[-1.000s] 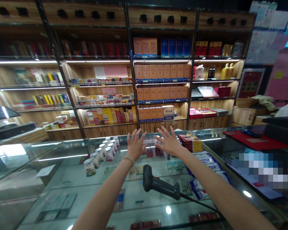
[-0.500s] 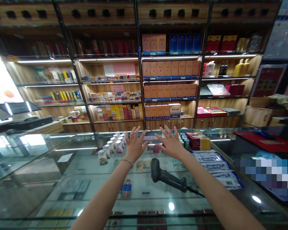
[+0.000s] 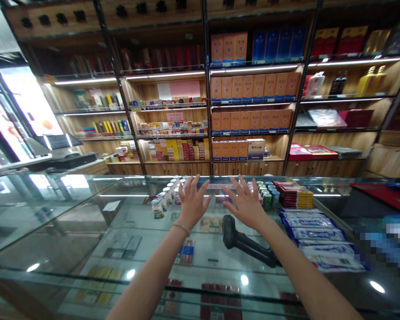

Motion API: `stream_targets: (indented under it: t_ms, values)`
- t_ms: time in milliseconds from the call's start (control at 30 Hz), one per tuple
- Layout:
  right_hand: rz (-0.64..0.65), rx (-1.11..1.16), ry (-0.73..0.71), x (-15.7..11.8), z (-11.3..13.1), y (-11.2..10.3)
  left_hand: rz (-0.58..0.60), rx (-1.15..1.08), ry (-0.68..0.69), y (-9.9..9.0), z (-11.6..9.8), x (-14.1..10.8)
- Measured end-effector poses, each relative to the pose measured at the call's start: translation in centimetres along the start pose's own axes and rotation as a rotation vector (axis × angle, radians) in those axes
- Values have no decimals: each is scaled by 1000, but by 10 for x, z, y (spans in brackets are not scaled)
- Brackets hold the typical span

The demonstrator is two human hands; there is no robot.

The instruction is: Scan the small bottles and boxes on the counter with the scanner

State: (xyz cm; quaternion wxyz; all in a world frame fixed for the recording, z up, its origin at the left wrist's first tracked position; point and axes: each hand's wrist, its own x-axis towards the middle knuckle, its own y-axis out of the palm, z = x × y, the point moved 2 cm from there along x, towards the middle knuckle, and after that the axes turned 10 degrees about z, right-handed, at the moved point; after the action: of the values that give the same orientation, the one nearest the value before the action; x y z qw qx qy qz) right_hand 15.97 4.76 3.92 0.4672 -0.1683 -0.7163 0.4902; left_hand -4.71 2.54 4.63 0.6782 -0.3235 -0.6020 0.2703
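Above the glass counter, my left hand is open with fingers spread, holding nothing. It is nearest to several small white-lidded bottles, some partly hidden behind it. My right hand is also open and holds nothing. Just beyond it stand several green and blue small cans. A black barcode scanner lies on the glass below my right hand, its handle end partly covered by my right forearm.
Red and yellow packets are stacked right of the cans. Blue and white bags lie in a row nearer me. Behind the counter rise shelves with orange boxes and cigarette packs. A red mat is at right.
The view has turned to the left, so the shelves and counter items appear further right. Both hands stay open and raised over the counter; the scanner stays on the glass.
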Motion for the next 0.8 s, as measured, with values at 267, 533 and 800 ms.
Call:
stream_targets:
  t_ms: [267, 533, 800]
  values:
    - [26, -31, -38, 3, 7, 7, -1, 28, -36, 1, 17, -7]
    - [53, 10, -89, 32, 17, 11, -58, 95, -205, -9, 57, -7]
    - [108, 54, -162, 75, 44, 21, -35, 117, -392, -5, 97, -14]
